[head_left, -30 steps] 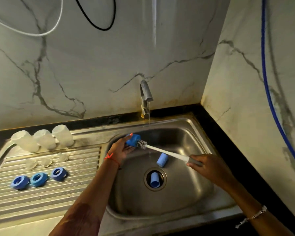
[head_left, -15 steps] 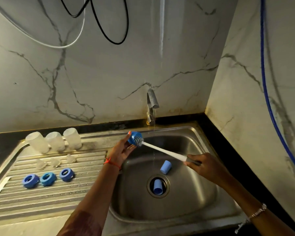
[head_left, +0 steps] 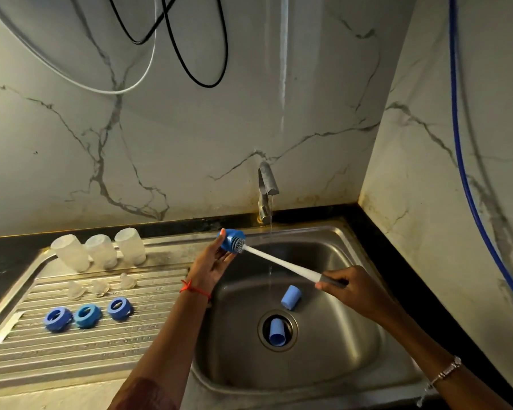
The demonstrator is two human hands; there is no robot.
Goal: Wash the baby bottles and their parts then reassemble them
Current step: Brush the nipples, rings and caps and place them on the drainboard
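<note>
My left hand (head_left: 212, 263) holds a blue bottle cap (head_left: 231, 240) above the sink's left rim. My right hand (head_left: 345, 287) grips the grey handle of a white bottle brush (head_left: 279, 263), whose bristled head is inside that cap. Two more blue caps lie in the sink basin (head_left: 353, 344): one (head_left: 290, 297) beside the drain, one (head_left: 277, 331) in the drain. On the drainboard (head_left: 71, 350) stand three frosted bottles (head_left: 100, 251) upside down, three clear nipples (head_left: 101, 287) in front, and three blue collar rings (head_left: 87, 315) nearer me.
The tap (head_left: 265, 189) at the back of the sink runs a thin stream of water. Marble walls close in behind and on the right. Black and white cables (head_left: 172, 54) hang on the back wall, a blue hose (head_left: 462, 149) on the right wall.
The view tilted up and shifted. My left hand raised the cap slightly toward the back rim, with the brush head staying in it. The parts on the drainboard and in the sink stayed put.
</note>
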